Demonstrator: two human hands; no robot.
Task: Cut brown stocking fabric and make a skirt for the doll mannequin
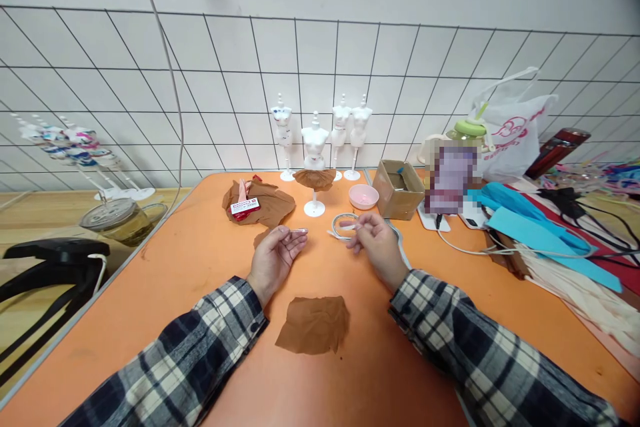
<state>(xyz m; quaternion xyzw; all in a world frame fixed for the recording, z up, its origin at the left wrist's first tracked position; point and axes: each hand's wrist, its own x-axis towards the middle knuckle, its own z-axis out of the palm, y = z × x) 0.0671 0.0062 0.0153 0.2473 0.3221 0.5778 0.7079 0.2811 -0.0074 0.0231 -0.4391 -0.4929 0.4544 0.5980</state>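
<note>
A small shiny piece, too small to name, is pinched between the thumb and fingers of my left hand (277,257), palm partly up. My right hand (377,243) is closed, with a short whitish strip (347,226) showing at its fingertips. Just beyond the right fingers lies a pale coil (336,219), partly hidden by them. Between the hands and farther back stands a white mini dress form (315,140) with a brown skirt-like piece (315,178) round its lower part. A wrinkled brown fabric piece (314,325) lies flat nearer to me, touched by neither hand.
More white dress forms (283,123) stand by the tiled wall. Brown fabric (275,203) with a red-and-white packet (246,209) is at left. A pink bowl (363,197), cardboard box (399,190), phone (453,177) and blue strips (550,240) occupy the right side.
</note>
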